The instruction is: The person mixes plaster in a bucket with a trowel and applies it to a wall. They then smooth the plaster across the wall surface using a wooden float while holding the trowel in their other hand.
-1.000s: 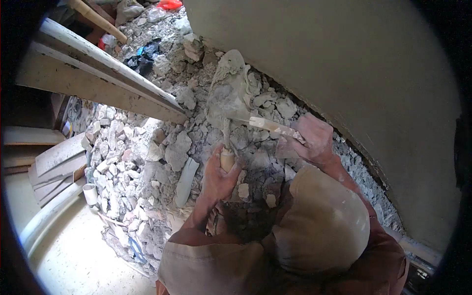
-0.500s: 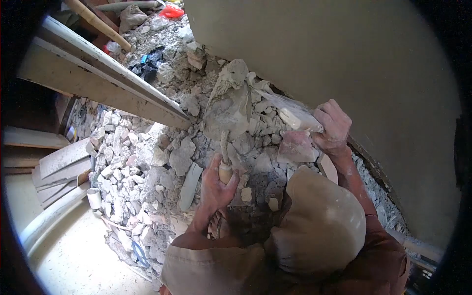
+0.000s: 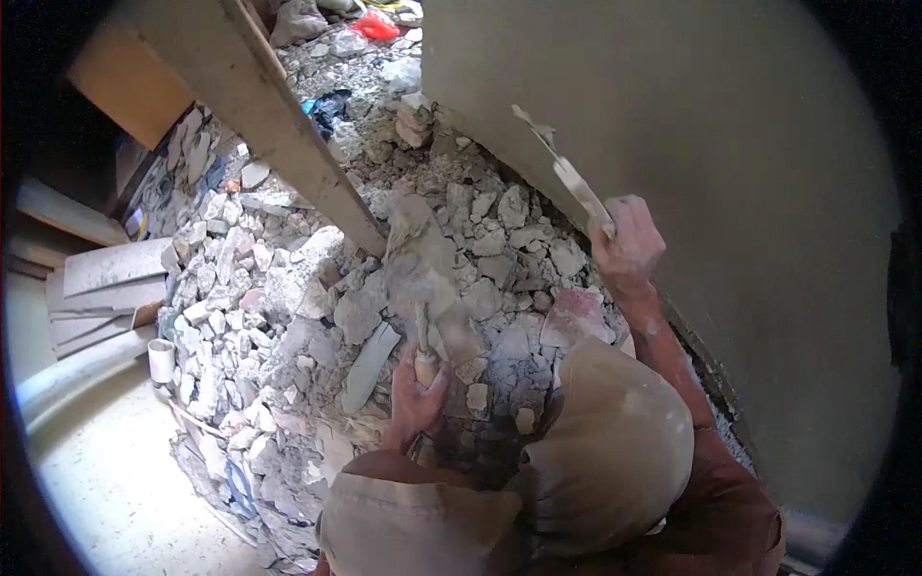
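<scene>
My left hand [image 3: 420, 396] is closed around the wooden handle of a trowel [image 3: 420, 274], low over the rubble. Its broad blade points away from me and carries grey mortar toward the far end. In my right hand [image 3: 630, 246], raised beside the grey wall [image 3: 730, 173], is a flat-bladed tool with a pale handle [image 3: 581, 190]. That tool appears almost edge-on, its tip angled up and left, with a grey lump on it. Both my knees, in beige cloth, are bent below my hands.
Broken rubble [image 3: 351, 312] covers the floor between the wall and a leaning wooden frame [image 3: 279, 115]. A pale flat shard [image 3: 370, 367] lies left of my left hand. Farther left are a white cup-like pipe piece [image 3: 161, 360] and stacked boards [image 3: 110, 288]. A red bag [image 3: 376, 26] lies far back.
My right hand has lifted the flat-bladed tool from low over the rubble up against the wall's surface and turned it edge-on. The left hand and trowel have shifted slightly down and toward me.
</scene>
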